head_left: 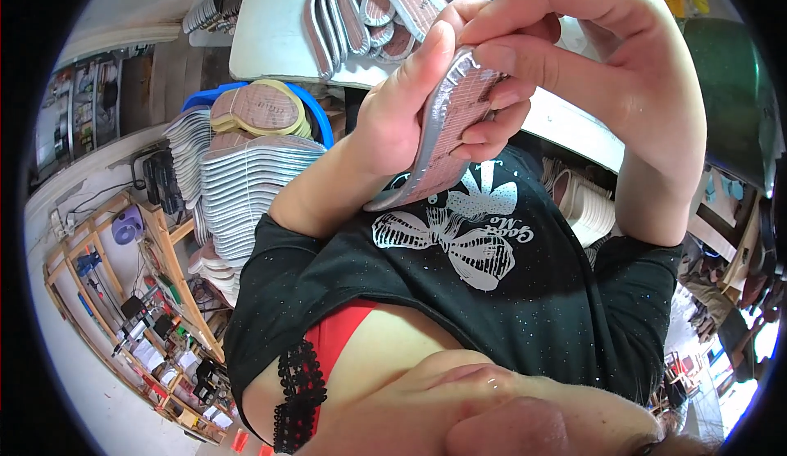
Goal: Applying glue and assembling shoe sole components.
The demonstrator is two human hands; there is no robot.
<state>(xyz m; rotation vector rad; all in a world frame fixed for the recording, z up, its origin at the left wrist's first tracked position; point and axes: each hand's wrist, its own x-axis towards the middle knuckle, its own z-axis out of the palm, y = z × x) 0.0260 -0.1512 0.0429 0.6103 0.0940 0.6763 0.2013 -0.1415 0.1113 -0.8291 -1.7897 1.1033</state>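
A shoe insole [447,140] with a brownish, stitched-looking face and a shiny silver edge is held up in front of my chest, tilted. My left hand [392,120] is closed around it, thumb along the near edge and fingertips curling over the other side. At the insole's upper end, my right hand [602,58] pinches the rim between thumb and fingers. The silver edge looks puckered there. Exactly what the right fingertips press on is partly hidden. Behind both hands, several similar silver-edged insoles [352,13] lie overlapping on a white table [275,34].
Left of me, tall stacks of silver-edged insoles [254,181] rise beside a blue tub [321,112], with a yellow-edged bundle [256,108] on top. Cream-coloured stacked pieces [589,210] sit under the table edge. A dark green rounded object [725,87] stands at the right.
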